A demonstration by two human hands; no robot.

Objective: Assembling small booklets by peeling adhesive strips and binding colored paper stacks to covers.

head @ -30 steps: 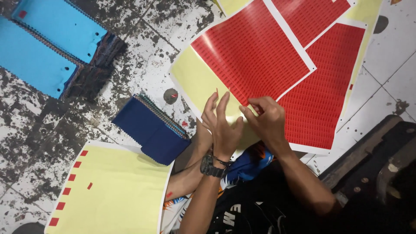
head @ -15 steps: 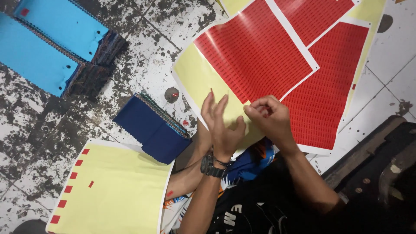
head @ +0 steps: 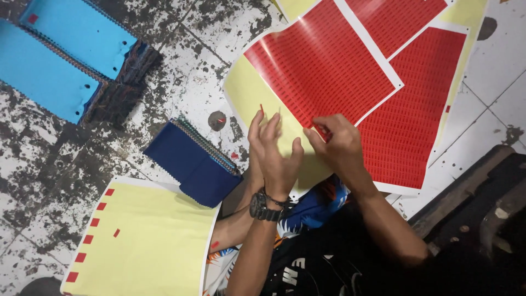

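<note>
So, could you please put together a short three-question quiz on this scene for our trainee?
1. True or false: the right hand pinches at the edge of the red sticker sheet.
2. Which lies nearest the left hand? A. the dark blue notebook stack B. the light blue notebooks
3. Fill in: the nearly bare backing sheet at lower left is ___ in colour.

Key: 1 true; 2 A; 3 yellow.

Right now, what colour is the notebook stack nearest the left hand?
Dark navy blue notebook stack, spiral-bound; head view.
</note>
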